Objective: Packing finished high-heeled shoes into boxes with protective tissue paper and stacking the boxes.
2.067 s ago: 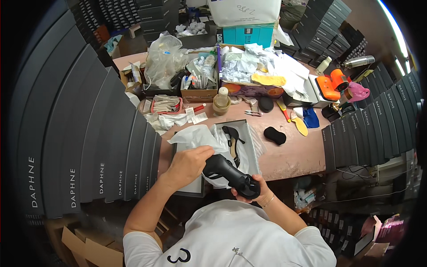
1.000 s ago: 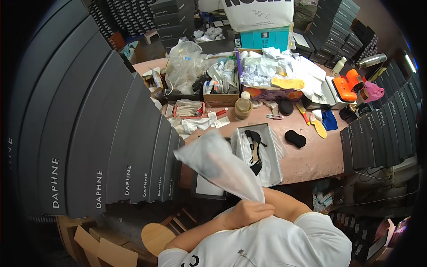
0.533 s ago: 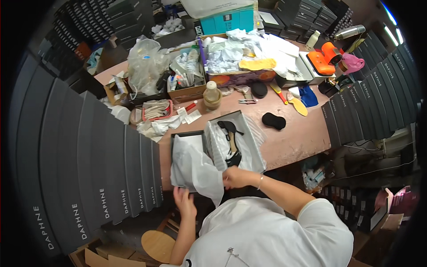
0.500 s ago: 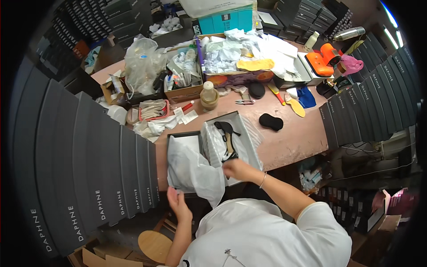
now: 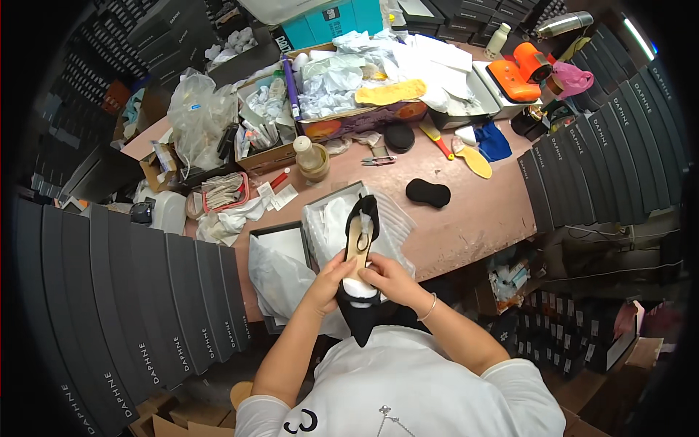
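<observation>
A black pointed-toe shoe (image 5: 362,320) is held up in front of my body, its toe toward me and its heel end away. My left hand (image 5: 326,285) grips its left side, with the thumb by the beige insole. From the other side my right hand (image 5: 397,282) closes on it, thumb over the shoe's edge. White stuffing (image 5: 358,288) shows inside the front of the shoe. Beyond it lies an open shoebox (image 5: 336,192) lined with white paper. A dark-rimmed box part (image 5: 304,244) sits left of that, with white tissue paper (image 5: 277,277) spilling over it.
Tall stacks of dark shoeboxes stand left (image 5: 116,291) and right (image 5: 582,171). A black shoe brush-like pad (image 5: 428,193), a glue bottle (image 5: 312,162), scissors-like snips (image 5: 379,160) and a yellow insole (image 5: 475,162) lie on the pink table (image 5: 477,229). Behind is a carton (image 5: 364,122) of crumpled paper.
The shoe has come out of the box and toward my body. My left hand has moved from the tissue paper onto the shoe, joining my right. The view has shifted slightly.
</observation>
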A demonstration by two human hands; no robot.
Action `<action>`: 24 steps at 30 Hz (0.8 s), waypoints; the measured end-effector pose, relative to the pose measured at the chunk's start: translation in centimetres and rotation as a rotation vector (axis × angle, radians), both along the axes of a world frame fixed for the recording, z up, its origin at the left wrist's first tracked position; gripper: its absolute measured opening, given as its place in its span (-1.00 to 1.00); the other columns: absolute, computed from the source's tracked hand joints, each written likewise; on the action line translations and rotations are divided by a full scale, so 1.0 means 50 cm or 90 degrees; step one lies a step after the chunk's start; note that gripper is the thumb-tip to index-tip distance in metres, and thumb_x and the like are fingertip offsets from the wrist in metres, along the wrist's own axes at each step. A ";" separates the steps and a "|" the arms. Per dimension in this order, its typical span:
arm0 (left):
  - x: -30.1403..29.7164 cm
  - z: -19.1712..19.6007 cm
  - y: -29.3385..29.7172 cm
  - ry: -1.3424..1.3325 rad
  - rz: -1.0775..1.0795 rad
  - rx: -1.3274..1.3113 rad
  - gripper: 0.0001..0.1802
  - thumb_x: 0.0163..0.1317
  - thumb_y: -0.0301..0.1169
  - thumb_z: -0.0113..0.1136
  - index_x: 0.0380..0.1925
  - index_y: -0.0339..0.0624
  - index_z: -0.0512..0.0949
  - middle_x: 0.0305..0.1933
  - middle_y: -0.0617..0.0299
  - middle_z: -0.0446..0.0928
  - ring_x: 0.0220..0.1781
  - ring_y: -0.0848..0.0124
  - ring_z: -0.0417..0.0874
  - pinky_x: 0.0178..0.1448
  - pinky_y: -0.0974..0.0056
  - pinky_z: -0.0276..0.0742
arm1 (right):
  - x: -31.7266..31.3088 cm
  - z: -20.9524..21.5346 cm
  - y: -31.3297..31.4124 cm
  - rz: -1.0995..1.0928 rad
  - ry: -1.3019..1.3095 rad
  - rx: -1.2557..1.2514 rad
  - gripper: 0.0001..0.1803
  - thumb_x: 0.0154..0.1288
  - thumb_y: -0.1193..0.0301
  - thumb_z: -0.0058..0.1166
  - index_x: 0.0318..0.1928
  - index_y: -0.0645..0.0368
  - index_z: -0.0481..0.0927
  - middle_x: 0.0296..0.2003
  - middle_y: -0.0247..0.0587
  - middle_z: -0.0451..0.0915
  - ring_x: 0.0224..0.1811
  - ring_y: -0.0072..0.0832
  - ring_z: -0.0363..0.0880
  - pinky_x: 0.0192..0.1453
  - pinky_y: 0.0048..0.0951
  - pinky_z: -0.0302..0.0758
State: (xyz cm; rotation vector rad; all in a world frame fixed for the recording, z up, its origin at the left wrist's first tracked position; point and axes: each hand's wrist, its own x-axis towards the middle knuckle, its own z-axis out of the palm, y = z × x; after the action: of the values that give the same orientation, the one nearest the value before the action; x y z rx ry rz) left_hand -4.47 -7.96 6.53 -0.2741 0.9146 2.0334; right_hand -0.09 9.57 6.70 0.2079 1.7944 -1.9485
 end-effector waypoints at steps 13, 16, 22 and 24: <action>-0.142 -0.068 0.024 0.384 -0.190 -0.447 -0.46 0.28 -0.22 0.15 0.16 -0.36 0.40 -0.17 0.07 0.57 -0.36 0.48 0.55 -0.29 0.38 0.49 | 0.027 0.166 0.223 0.474 0.228 0.374 -0.03 0.01 0.28 0.28 0.40 0.17 0.06 -0.23 0.01 0.51 -0.21 -0.06 0.55 -0.14 -0.21 0.51; -0.188 -0.116 0.074 0.339 0.011 -0.581 -0.44 0.25 -0.31 0.19 0.17 -0.41 0.35 -0.23 0.04 0.55 -0.46 0.44 0.56 -0.41 0.39 0.50 | 0.035 0.142 0.277 0.233 0.124 0.162 -0.22 0.03 0.28 0.36 0.20 0.27 0.24 -0.10 -0.05 0.52 -0.11 -0.30 0.55 0.07 -0.34 0.45; -0.131 -0.122 0.137 0.257 0.255 -0.507 -0.55 0.18 -0.43 0.20 0.06 -0.36 0.38 -0.14 0.12 0.46 -0.35 0.45 0.52 -0.33 0.44 0.49 | 0.006 0.117 0.349 0.079 0.080 -0.034 0.03 0.15 0.33 0.23 0.44 0.19 -0.21 -0.03 -0.08 0.46 -0.01 -0.42 0.44 0.16 -0.41 0.37; -0.111 0.043 0.160 0.692 0.300 -0.567 -0.71 0.16 -0.43 0.20 -0.10 -0.27 0.51 -0.15 0.13 0.46 -0.31 0.44 0.52 -0.30 0.47 0.44 | 0.008 0.130 0.363 0.021 0.026 -0.190 0.09 0.13 0.27 0.24 0.46 0.13 -0.27 0.00 0.01 0.46 -0.10 -0.30 0.55 0.04 -0.32 0.49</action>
State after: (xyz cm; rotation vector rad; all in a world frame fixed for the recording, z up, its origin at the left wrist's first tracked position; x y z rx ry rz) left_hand -10.01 0.05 8.67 0.2268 2.6279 1.9926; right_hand 0.32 27.70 13.20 0.0381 1.4965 -2.1781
